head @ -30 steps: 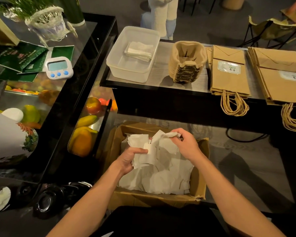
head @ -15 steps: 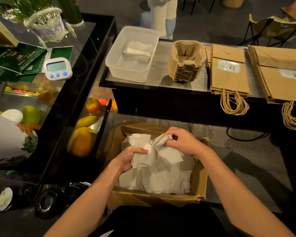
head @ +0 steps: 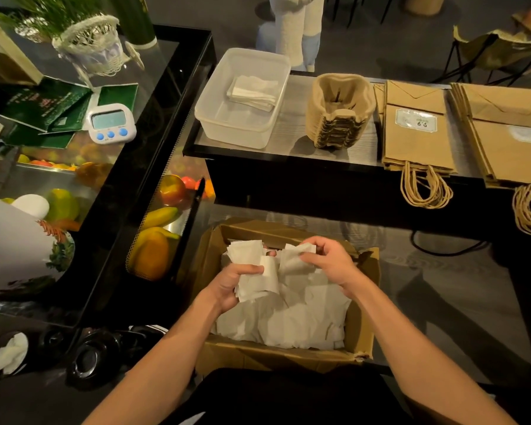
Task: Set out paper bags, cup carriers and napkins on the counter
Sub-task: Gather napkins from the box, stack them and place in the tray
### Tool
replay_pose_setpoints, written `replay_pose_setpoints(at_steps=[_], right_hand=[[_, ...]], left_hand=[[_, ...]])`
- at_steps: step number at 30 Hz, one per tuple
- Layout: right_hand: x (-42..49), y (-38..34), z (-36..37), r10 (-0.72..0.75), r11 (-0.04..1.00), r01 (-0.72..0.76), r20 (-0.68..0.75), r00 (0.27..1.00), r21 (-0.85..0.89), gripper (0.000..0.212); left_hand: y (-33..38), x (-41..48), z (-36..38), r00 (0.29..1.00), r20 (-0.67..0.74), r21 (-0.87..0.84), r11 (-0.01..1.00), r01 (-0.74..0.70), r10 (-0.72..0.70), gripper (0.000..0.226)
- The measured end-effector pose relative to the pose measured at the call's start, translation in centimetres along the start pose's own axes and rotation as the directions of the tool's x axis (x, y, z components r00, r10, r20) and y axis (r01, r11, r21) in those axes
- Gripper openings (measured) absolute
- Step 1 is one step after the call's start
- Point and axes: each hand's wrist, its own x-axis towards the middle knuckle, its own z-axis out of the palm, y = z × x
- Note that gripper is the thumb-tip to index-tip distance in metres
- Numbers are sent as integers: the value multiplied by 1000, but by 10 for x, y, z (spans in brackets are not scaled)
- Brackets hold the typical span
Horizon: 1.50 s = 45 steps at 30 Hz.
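We have our left grip [head: 233,283] clenched round a sheaf of napkins [head: 258,282], thumb pressed across the front so the stack does not fan apart. Our right grip [head: 328,259] pinches a loose napkin [head: 298,256] by its upper edge, right beside the sheaf; we judge it is being squared up to join the others. Both work just above the cardboard box [head: 364,329], which sits low in front of us, under the level of the desk [head: 292,142]. The box is full of crumpled napkins [head: 295,326] lying every way, so each one needs sorting by hand before it is fit to lay out.

On the desk the rest of the job looks done. The paper bags [head: 417,142] lie flat with their handles hanging over the near edge, easy to grab, and a second stack [head: 509,145] lies just to their right. The cup carriers [head: 339,118] stand nested in one pile between the bags and a clear plastic tub [head: 227,127]. The tub holds only a small folded pile [head: 253,92] near its far wall, with most of its floor bare, so we reckon the sheaf belongs there. That calls for lifting it up and forward over the desk edge without loosening the left grip.
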Motion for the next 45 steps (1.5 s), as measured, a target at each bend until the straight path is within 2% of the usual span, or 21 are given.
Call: replay_pose_setpoints(at_steps=[1, 3, 6, 7, 9, 12, 15, 18, 22, 25, 28, 31, 34, 36, 41, 45], right_hand=[[-2, -3, -3, -9, 1000, 9, 8, 1000, 6, 19], [-4, -11, -10, -38, 999, 37, 72, 997, 24, 23], [-8, -29, -19, -80, 993, 53, 280, 957, 101, 34], [-8, -34, -19, -74, 995, 47, 345, 936, 85, 37], [-5, -38, -12, -54, 995, 83, 404, 913, -53, 39], [4, -25, 7, -36, 966, 116, 326, 945, -230, 38], [2, -14, 18, -2, 976, 50, 221, 975, -210, 48], [-3, -9, 21, 54, 964, 12, 237, 970, -266, 47], [-4, -4, 21, 101, 963, -31, 250, 963, -268, 47], [-4, -4, 17, 80, 969, -16, 250, 965, -247, 31], [-3, -2, 12, 73, 977, -24, 225, 972, -214, 12], [-5, -3, 9, 74, 984, -42, 187, 980, -171, 6], [-5, 0, 9, 59, 990, -40, 140, 988, -133, 13], [-3, 0, 11, 66, 991, -52, 107, 992, -127, 19], [-1, 2, 16, -18, 972, 21, 16, 1000, -232, 36], [-4, 2, 20, -97, 969, 87, -33, 995, -231, 34]], left_hand=[[-1, 0, 0, 1000, -4, 5, 1000, -7, 7, 70], [-1, -1, 2, 1000, -10, 8, 1000, -10, 10, 55], [0, -3, 6, 1000, 21, 6, 1000, -2, 2, 41], [0, -3, 8, 999, 39, 3, 1000, -4, 4, 38], [2, -4, 12, 998, 64, -8, 1000, -6, 6, 31], [4, -6, 17, 996, 91, -35, 999, -13, 16, 31], [3, -4, 15, 996, 84, -59, 998, -22, 27, 31], [0, -4, 8, 997, 81, -14, 1000, -6, 8, 29], [-6, -2, 1, 999, 49, 24, 1000, 14, -15, 47], [-8, -2, 0, 999, 32, 1, 1000, 11, -11, 56], [-7, -5, 5, 1000, -3, -41, 999, -2, 2, 45], [-5, -6, 4, 1000, -12, -91, 996, -18, 17, 42], [-3, -3, 2, 999, -46, -106, 994, -30, 25, 66], [-1, -3, 4, 999, -48, -102, 994, -30, 25, 73], [-2, -3, 8, 998, 39, -13, 999, -40, 40, 49], [-3, -1, 15, 994, -32, -47, 994, -102, 101, 49]])
